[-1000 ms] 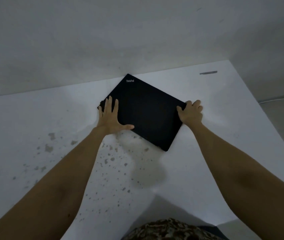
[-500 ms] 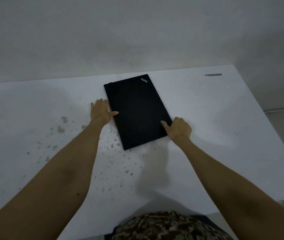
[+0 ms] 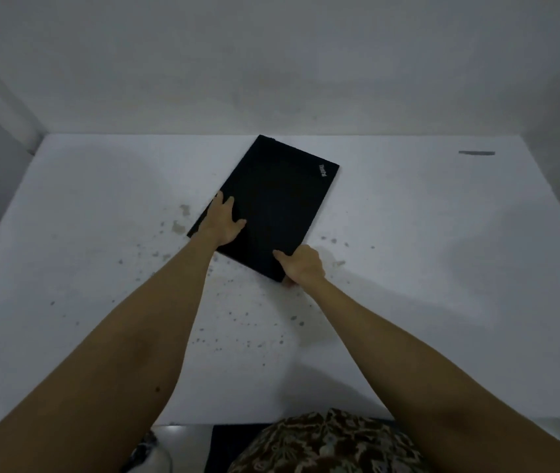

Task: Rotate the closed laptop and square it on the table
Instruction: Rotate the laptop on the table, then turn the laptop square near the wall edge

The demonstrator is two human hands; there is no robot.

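Observation:
A closed black laptop (image 3: 271, 203) lies flat on the white table (image 3: 425, 233), skewed, with its long side running from near left to far right and its logo at the far right corner. My left hand (image 3: 224, 218) rests palm down on the lid near the laptop's left near corner, fingers spread. My right hand (image 3: 302, 264) grips the nearest corner, thumb on the lid and fingers curled under the edge.
Grey stains speckle the table around and in front of the laptop. A small dark strip (image 3: 476, 152) lies at the far right of the table. A plain wall stands behind the table's far edge. Patterned clothing (image 3: 333, 445) shows at the near edge.
The laptop has turned clockwise, its logo corner swinging to the right. My left hand moved from the table beside it onto the lid; my right hand shifted to the near corner.

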